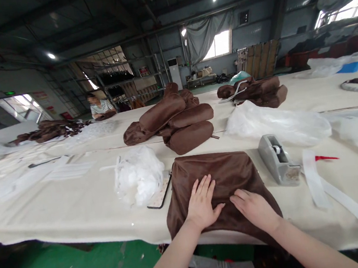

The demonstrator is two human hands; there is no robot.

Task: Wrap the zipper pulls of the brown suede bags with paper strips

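Observation:
A dark brown, soft leather-like bag (215, 166) lies flat in front of me, its lower edge hanging over the table's near edge. My left hand (202, 203) rests on its middle, palm down and fingers stretched out. Just right of that, my right hand (253, 207) has its fingers bent together against the bag, apparently pinching its surface; the exact spot is partly hidden under the fingers. Left of the bag, a phone (162, 197) lies partly under a clump of white plastic film (141, 173). A grey tape dispenser (276, 161) stands close to its right side.
Several stuffed brown bags (192, 136) are piled beyond, with another brown heap (258, 91) farther right. Clear plastic bags (275, 122), white strips (315, 182) and a red-tipped item (327, 157) lie to the right. A person (100, 106) is at the table's far left.

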